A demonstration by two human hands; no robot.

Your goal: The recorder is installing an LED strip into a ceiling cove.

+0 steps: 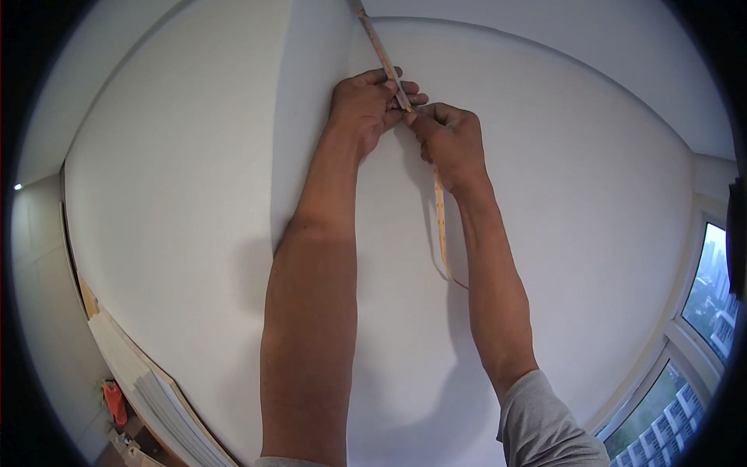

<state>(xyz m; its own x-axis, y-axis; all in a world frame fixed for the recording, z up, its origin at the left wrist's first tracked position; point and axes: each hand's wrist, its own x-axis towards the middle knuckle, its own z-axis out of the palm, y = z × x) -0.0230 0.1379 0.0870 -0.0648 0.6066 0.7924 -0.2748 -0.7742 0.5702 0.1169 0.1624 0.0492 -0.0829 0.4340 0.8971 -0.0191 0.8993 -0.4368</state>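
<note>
Both my arms reach up to a corner where white walls meet near the ceiling. A thin metal channel with a yellow-orange LED strip in it slants down from the ceiling to my hands. My left hand is closed around the channel near its lower end, thumb on one side and fingers behind. Just below, my right hand pinches the LED strip at the channel's end. The loose part of the LED strip hangs beneath my right hand, ending in a thin red wire that passes behind my right forearm.
Windows with buildings outside are at the right. White boards or panels lean at the lower left, near an orange-red item. A curved-looking ceiling edge runs above the wall.
</note>
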